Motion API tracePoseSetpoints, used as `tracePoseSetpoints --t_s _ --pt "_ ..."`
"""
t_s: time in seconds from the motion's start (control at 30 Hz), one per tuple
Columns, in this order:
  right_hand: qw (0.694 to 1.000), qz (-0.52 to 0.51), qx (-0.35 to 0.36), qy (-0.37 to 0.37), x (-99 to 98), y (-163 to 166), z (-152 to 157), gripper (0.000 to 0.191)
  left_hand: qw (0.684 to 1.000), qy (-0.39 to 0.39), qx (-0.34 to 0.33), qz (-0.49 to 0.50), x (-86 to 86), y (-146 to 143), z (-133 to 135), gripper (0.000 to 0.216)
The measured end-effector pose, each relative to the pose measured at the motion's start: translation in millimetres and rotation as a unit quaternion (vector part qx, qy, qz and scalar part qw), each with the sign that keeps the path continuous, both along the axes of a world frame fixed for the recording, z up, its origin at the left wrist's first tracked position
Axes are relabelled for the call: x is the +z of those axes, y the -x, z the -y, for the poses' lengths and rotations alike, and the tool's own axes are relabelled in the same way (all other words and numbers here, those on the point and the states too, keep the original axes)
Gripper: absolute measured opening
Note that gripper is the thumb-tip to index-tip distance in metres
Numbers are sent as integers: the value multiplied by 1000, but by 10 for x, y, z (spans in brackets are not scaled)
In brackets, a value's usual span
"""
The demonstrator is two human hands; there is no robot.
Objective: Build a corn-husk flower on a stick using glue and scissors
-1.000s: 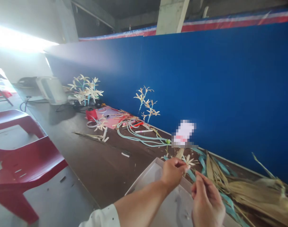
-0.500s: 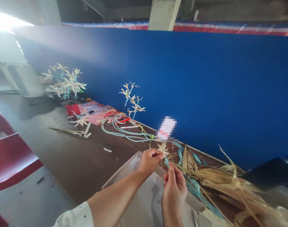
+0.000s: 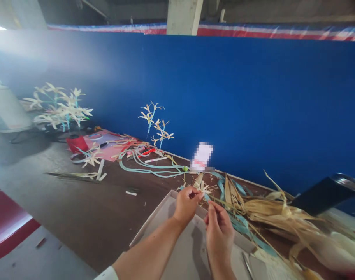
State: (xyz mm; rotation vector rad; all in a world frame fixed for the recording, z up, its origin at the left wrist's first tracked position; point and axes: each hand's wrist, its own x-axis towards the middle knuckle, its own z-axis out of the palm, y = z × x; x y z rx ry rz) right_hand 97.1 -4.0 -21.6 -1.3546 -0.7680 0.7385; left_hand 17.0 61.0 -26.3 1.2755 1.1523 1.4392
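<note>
My left hand (image 3: 187,203) pinches a small straw-coloured leaf flower (image 3: 203,188) just above the far rim of a shallow grey tray (image 3: 154,222). My right hand (image 3: 218,231) is closed in a pinch on the thin stem with light-blue tape (image 3: 207,197) just below the flower. Both hands hover over the tray, close together. A pile of dried palm leaves (image 3: 276,217) and blue tape strips (image 3: 238,227) lies right of my hands on the dark table (image 3: 86,210).
Finished leaf flowers (image 3: 155,123) stand against the blue wall; a bigger bunch (image 3: 60,109) stands at far left. Coiled light-blue tubing (image 3: 148,165), a pink mat (image 3: 107,142), scissors and scraps lie beyond the tray. A dark cylinder (image 3: 326,190) sits right. A red chair edge (image 3: 8,229) is at left.
The camera has swung to the right, sliding the red chairs out of view. My hands have drawn closer together around the flower stem and stayed pinched.
</note>
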Motion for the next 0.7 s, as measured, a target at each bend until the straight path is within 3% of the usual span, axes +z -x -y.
tracePoseSetpoints --t_s 0.17,0.33,0.7 --pt "1000 -1 3 -4 28 16 -11 44 1000 -5 -1 -11 -32 -22 13 15" --pt "999 -31 5 -15 14 -4 -45 41 999 -24 -35 -13 22 -15 24 12" --pt "999 -15 13 -39 -55 -29 -112 42 999 -21 -41 4 91 24 42 14"
